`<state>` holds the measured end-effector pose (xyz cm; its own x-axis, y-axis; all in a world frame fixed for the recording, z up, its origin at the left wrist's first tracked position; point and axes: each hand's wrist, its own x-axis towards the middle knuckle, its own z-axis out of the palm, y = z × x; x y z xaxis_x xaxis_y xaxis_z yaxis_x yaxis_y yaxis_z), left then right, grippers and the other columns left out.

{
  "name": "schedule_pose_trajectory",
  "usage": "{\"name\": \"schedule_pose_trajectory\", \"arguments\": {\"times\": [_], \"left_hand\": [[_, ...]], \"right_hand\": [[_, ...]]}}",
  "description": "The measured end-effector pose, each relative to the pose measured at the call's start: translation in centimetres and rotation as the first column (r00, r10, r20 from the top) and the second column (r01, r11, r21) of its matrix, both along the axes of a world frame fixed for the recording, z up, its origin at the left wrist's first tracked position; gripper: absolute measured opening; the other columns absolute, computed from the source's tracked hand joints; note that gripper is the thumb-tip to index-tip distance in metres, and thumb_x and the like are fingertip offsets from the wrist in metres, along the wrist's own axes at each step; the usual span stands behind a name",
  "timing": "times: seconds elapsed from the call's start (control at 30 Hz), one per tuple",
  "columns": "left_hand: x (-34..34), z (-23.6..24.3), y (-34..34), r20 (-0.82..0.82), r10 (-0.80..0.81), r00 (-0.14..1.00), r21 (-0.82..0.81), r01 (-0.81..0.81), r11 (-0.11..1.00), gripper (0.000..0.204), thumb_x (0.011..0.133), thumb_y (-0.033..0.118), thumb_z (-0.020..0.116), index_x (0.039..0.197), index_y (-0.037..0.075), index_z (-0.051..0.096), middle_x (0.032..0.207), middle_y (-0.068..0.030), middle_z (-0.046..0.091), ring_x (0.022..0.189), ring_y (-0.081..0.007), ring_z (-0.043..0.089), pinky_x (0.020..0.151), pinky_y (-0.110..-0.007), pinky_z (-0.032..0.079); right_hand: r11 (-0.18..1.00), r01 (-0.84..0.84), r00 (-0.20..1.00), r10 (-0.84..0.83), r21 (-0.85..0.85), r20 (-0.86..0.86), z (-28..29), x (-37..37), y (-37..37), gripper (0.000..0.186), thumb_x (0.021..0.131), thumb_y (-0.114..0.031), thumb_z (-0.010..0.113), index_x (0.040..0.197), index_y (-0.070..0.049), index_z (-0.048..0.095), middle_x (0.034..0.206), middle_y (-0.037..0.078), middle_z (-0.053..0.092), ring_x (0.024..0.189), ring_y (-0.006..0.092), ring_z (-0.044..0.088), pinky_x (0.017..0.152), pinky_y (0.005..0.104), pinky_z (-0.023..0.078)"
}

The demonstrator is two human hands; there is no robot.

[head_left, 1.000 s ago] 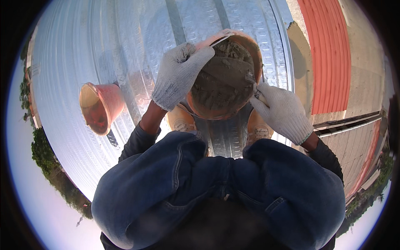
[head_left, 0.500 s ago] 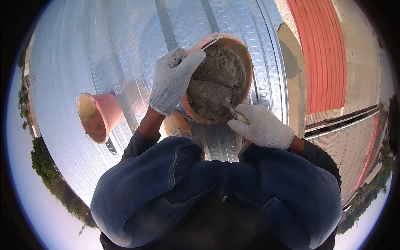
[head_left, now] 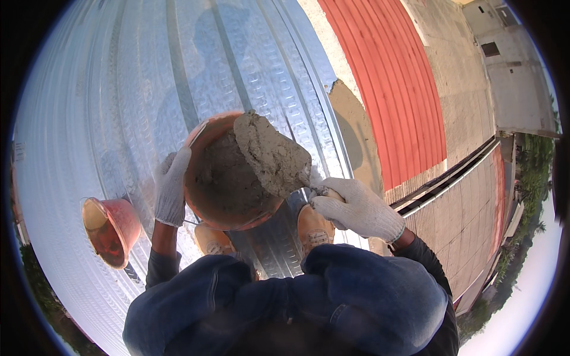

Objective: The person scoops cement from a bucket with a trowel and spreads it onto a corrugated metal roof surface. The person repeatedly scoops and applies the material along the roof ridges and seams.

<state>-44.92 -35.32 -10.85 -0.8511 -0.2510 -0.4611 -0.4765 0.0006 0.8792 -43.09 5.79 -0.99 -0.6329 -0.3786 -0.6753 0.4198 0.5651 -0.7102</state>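
Note:
My left hand (head_left: 171, 191), in a white knitted glove, grips the left rim of an orange bucket (head_left: 215, 126). Grey wet mortar (head_left: 222, 178) lies inside the bucket. In my gloved right hand (head_left: 361, 209) is a trowel, its handle (head_left: 330, 193) closed in my fingers. A thick heap of mortar (head_left: 273, 155) covers the trowel's blade, which is raised over the right side of the bucket. The blade itself is hidden under the load.
A smaller red bucket (head_left: 123, 225) lies tipped on its side on the ribbed metal sheeting (head_left: 142, 77). My shoes (head_left: 316, 228) are just below the mortar bucket. Past the sheeting's right edge are a mortar-coated ledge (head_left: 356, 133) and a red corrugated roof (head_left: 392, 89).
The trowel has come up out of the bucket loaded with mortar. My left hand has shifted down the bucket's left side. The whole view has swung to the right.

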Motion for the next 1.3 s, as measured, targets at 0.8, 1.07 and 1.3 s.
{"name": "schedule_pose_trajectory", "arguments": {"times": [0.8,1.07,1.3], "left_hand": [[1.4,2.7,1.0,0.135,0.109,0.985,0.011,-0.112,0.994,0.026,0.113,0.028,0.072,0.095,0.009,0.066,0.093,0.0055,0.054,0.09,-0.0061,0.049,0.083,-0.027,0.043],[1.1,2.2,-0.1,0.136,0.08,0.987,-0.067,-0.072,0.995,0.025,0.114,0.027,0.067,0.099,0.007,0.068,0.096,0.0042,0.057,0.092,-0.0078,0.05,0.084,-0.028,0.044],[0.7,1.4,-0.4,0.088,0.045,0.995,-0.104,-0.036,0.994,0.026,0.114,0.028,0.068,0.097,0.007,0.067,0.096,0.0044,0.055,0.092,-0.0086,0.048,0.086,-0.029,0.044]], "right_hand": [[0.933,0.268,0.956,-0.229,0.238,-0.182,-14.7,-27.4,9.6,0.051,0.113,-0.051,0.057,0.1,-0.003,0.067,0.078,0.004,0.061,0.064,0.016,0.06,0.058,0.0369,0.049],[0.863,0.129,0.955,0.024,0.488,-0.295,-16.2,-23.3,10.3,0.059,0.115,-0.055,0.053,0.091,-0.002,0.062,0.069,0.004,0.053,0.059,0.0166,0.055,0.056,0.0404,0.048],[0.847,0.11,0.92,0.111,0.52,-0.375,-17.6,-19.3,12.3,0.057,0.114,-0.049,0.053,0.105,0.006,0.064,0.078,0.023,0.061,0.069,0.0353,0.06,0.072,0.049,0.052]]}}
